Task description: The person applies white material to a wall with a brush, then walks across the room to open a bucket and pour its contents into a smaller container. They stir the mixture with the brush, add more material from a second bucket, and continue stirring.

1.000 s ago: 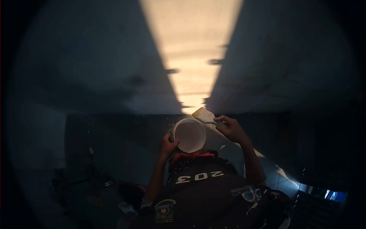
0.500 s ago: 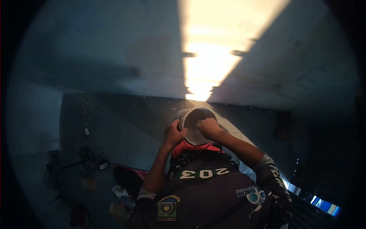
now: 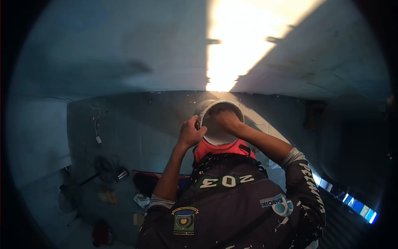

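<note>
A bucket [image 3: 206, 108] with a pale, smeared inside is tipped so that its mouth faces me, just beyond my lap. My left hand [image 3: 192, 133] is closed on the left side of its rim, thumb on the near side and fingers round the outside. Deep in the bucket's mouth is my right hand [image 3: 225, 120], its fingers curled and in shade. Whatever it holds, if anything, is hidden. Below the bucket shows red-pink cloth [image 3: 222, 150], and nearer me is my dark shirt [image 3: 232, 203], spotted with white specks.
A pale wall [image 3: 137, 54] with a bright strip of sunlight [image 3: 234, 45] rises ahead. A white cord [image 3: 98, 139] hangs or lies at the left. Further down on that side are a fan [image 3: 103, 166], a shiny metal cup-like thing [image 3: 122, 173] and crumpled plastic [image 3: 141, 200].
My right hand has gone from the bucket's near right rim deeper into its mouth. The bucket and both hands appear slightly higher and further right; my left hand keeps its hold.
</note>
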Motion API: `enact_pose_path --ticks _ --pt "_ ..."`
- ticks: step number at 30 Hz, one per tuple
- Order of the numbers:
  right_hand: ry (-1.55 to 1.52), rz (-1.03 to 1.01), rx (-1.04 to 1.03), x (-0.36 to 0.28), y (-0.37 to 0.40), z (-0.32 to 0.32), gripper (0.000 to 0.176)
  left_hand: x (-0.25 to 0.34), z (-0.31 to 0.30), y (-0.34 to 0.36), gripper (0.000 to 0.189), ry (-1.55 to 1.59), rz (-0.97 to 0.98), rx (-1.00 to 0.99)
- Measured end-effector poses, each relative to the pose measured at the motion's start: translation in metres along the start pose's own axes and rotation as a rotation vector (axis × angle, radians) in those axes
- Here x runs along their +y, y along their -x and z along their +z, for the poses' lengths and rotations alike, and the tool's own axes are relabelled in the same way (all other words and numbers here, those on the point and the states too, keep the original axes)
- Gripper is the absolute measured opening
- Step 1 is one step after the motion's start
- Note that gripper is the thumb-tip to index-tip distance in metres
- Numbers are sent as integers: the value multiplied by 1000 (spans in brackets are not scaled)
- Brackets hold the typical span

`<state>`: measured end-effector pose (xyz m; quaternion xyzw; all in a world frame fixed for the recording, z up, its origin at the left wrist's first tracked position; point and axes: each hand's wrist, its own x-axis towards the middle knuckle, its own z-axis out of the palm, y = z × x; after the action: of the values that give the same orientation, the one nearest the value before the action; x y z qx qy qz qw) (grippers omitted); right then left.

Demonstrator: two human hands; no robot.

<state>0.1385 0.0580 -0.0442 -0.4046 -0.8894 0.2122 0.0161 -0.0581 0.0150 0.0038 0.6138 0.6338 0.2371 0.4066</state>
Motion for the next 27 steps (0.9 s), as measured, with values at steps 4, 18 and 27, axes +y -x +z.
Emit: enact_pose_path --ticks 4,18,27 --pt "27 166 17 -16 -7 8 35 3 -6 -1 23 -49 17 38" --pt "34 520 -54 -42 -26 -1 27 3 -4 4 23 -33 0 190" --pt "12 569 -290 -47 -15 6 19 -15 0 6 23 -13 -7 178"
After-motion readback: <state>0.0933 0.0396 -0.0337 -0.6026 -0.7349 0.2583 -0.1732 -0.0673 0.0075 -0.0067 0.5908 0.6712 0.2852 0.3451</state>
